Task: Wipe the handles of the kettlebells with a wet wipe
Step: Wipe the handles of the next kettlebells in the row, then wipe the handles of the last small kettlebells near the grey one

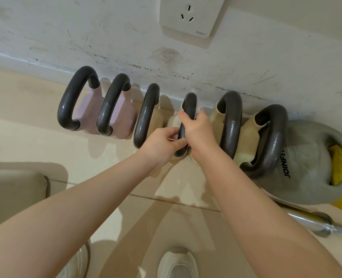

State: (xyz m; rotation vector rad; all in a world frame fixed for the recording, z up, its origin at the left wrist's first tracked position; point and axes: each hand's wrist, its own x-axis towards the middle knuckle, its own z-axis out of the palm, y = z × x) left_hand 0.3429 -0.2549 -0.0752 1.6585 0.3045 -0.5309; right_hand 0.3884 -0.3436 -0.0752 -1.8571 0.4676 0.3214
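Six dark-handled kettlebells (189, 109) in one row; both hands' (196, 129) grip pinching the fourth handle, seemingly through a wipe (198, 111)

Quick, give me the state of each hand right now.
Left hand: closed, pinching at the lower end of the fourth dark grey kettlebell handle; what it pinches cannot be told.
Right hand: closed around that handle, white wet wipe under the grip.

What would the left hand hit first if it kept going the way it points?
The left hand points right, fingertips already at the lower end of the fourth kettlebell handle. Continuing, it meets that handle, then the right hand gripping it.
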